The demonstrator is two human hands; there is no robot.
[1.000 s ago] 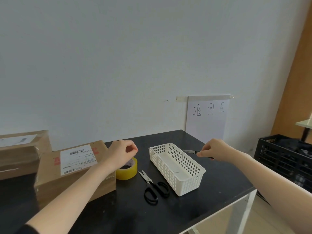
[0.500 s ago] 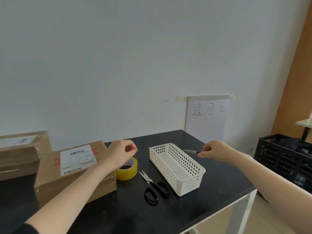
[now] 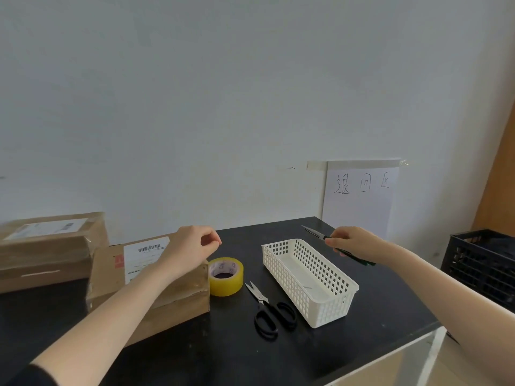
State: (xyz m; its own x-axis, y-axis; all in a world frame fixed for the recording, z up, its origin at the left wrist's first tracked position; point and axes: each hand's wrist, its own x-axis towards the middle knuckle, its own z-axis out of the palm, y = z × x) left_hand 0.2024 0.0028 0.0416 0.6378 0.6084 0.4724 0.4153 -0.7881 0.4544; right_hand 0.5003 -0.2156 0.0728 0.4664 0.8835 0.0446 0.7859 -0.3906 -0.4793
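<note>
Right hand point(image 3: 354, 243) is gripping knife point(image 3: 313, 232) just behind basket point(image 3: 328, 313), not yet dropping it in; left hand point(image 3: 192, 246) is hovering curled, empty.

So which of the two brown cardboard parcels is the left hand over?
The nearer brown cardboard parcel, next to the yellow tape roll: the left hand is above its far corner. The other parcel lies further left, by the wall.
</note>
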